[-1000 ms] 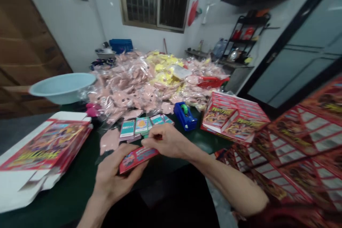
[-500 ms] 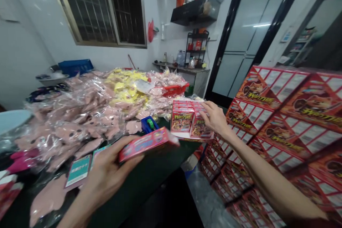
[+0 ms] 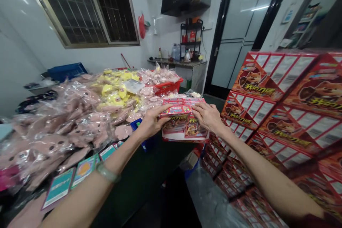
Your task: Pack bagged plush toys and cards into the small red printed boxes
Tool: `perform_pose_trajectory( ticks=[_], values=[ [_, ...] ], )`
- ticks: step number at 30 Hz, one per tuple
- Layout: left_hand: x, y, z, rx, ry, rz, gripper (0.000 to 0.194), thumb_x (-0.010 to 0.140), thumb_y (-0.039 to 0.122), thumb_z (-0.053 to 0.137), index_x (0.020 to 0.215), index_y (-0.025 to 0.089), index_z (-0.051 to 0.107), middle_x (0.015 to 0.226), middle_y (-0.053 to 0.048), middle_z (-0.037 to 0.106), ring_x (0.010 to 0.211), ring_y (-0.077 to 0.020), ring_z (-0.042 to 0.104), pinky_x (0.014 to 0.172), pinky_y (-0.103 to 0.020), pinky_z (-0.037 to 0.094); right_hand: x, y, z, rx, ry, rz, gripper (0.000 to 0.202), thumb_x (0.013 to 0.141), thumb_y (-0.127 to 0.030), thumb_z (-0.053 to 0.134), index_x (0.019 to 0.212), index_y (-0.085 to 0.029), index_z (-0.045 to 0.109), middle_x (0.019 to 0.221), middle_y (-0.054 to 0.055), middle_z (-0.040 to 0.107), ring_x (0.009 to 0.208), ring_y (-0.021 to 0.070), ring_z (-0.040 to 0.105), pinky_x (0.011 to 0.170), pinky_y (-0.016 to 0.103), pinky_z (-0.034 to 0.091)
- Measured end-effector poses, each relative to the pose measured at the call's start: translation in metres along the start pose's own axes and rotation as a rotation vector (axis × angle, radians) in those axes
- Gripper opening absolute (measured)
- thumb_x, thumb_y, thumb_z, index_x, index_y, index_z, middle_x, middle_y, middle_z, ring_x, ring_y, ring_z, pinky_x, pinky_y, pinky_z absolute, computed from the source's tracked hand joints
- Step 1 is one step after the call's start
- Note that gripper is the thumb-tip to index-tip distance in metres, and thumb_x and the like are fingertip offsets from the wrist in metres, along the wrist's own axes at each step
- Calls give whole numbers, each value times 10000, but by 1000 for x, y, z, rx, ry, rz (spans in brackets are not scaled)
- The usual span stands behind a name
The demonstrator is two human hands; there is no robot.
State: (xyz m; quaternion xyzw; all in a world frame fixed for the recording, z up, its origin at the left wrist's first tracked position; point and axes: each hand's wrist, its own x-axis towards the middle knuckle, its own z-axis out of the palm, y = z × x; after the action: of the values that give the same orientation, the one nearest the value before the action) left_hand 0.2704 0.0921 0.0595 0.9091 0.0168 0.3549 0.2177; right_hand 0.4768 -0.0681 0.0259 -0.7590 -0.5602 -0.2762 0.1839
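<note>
A white-floored display tray [image 3: 173,137] holds rows of small red printed boxes near the table's far right edge. My left hand [image 3: 153,121] is closed on one small red box [image 3: 176,118] at the tray's front left, thumb below and fingers on top. From the right, my right hand [image 3: 208,117] grips another small red box [image 3: 192,127], its fingers bent over the top. A bracelet circles my left wrist. Just left of the tray, a blue tape dispenser [image 3: 137,124] is partly covered by my left hand.
Bagged pink plush pieces [image 3: 88,128] and yellow ones [image 3: 117,85] are heaped on the left. Teal cards [image 3: 60,187] lie near my left forearm. A red basket [image 3: 168,86] stands behind the tray. Stacked red display cartons [image 3: 256,78] rise on the right.
My left hand has carried its small red box right and forward to the tray's front left. My right hand has shifted slightly over the boxes on the right. The view has also shifted.
</note>
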Motion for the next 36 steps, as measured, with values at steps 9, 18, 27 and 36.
perform_pose_trajectory(
  ticks=[9,18,27,36],
  values=[
    [3,-33,16,129,-110,39,457,790,139,584,1237,226,541,1055,-68,633,944,-185,606,833,-343,499,-1,2,3,-15,21,-15,353,957,-358,359,1073,-201,654,1129,74,653,1004,208,548,793,346,295],
    [-3,-34,38,424,-65,19,446,788,124,537,1224,211,549,1318,-185,423,1199,-369,360,897,-562,326,-1,-1,1,-81,8,-15,360,958,-368,353,1112,-206,635,1142,75,646,1011,206,545,792,340,309],
    [-35,24,13,592,-117,-94,630,799,238,549,1384,199,319,1404,-162,388,1287,-352,316,931,-533,350,-17,-16,-2,-143,260,69,489,882,-469,425,1268,-195,543,1235,226,561,1192,377,457,815,495,338],
    [-268,55,-194,1002,211,-685,311,845,292,524,1134,189,575,1131,-139,611,1035,-297,556,840,-468,442,-4,-229,-5,733,83,-394,209,868,-274,514,1058,-265,601,926,57,696,818,212,654,732,352,501]
  ],
)
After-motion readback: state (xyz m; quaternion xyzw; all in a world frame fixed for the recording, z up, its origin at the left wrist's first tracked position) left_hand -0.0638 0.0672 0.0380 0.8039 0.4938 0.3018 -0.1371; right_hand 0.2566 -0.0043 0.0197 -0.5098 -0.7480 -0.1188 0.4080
